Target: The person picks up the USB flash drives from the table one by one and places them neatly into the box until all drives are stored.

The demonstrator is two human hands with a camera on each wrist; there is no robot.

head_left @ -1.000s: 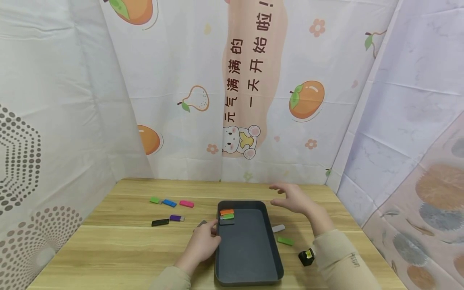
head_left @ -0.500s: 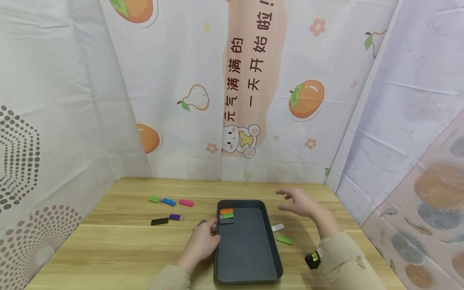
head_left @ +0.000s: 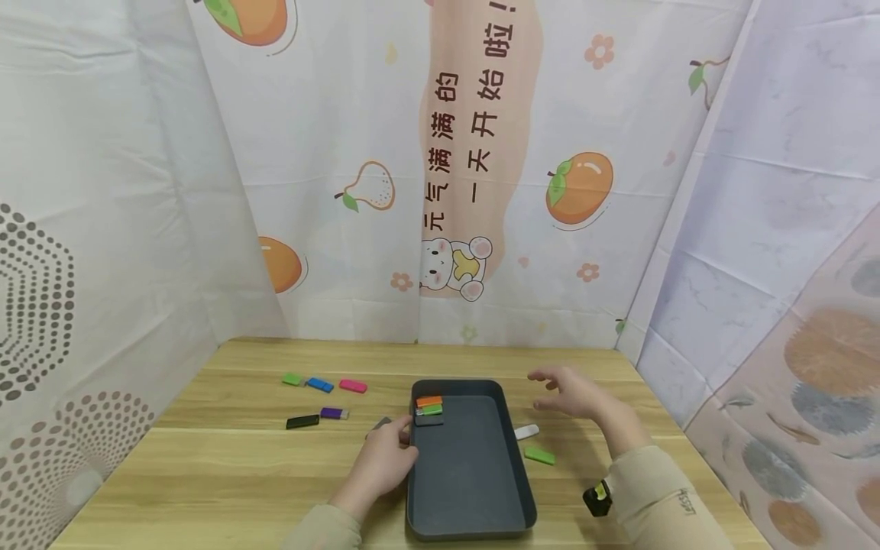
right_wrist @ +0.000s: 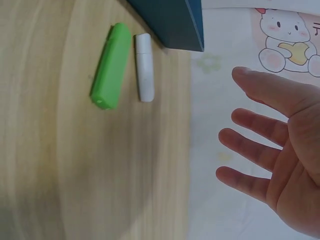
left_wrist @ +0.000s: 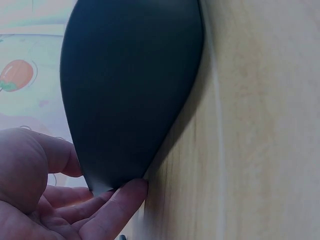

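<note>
A dark grey tray (head_left: pixel 474 466) lies lengthwise on the wooden table, with orange (head_left: pixel 429 401), green (head_left: pixel 431 410) and dark grey (head_left: pixel 429 420) USB sticks at its far left corner. My left hand (head_left: pixel 385 458) grips its left wall, thumb at the rim; the left wrist view shows fingertips against the outer side of the tray (left_wrist: pixel 130 90). Above the table, right of the tray, my right hand (head_left: pixel 567 391) hovers with spread fingers and nothing in them. Below it lie a white USB stick (right_wrist: pixel 145 67) and a green USB stick (right_wrist: pixel 111 67).
Left of the tray lie green (head_left: pixel 292 379), blue (head_left: pixel 320 384), pink (head_left: pixel 353 386), purple (head_left: pixel 334 413) and black (head_left: pixel 302 422) USB sticks. A grey piece (head_left: pixel 380 425) is partly hidden by my left hand. A printed curtain (head_left: pixel 344 305) closes off the table's back.
My right hand has shifted slightly right and toward me, and the small black box by its sleeve moved along. My left hand and the tray stay in place.
</note>
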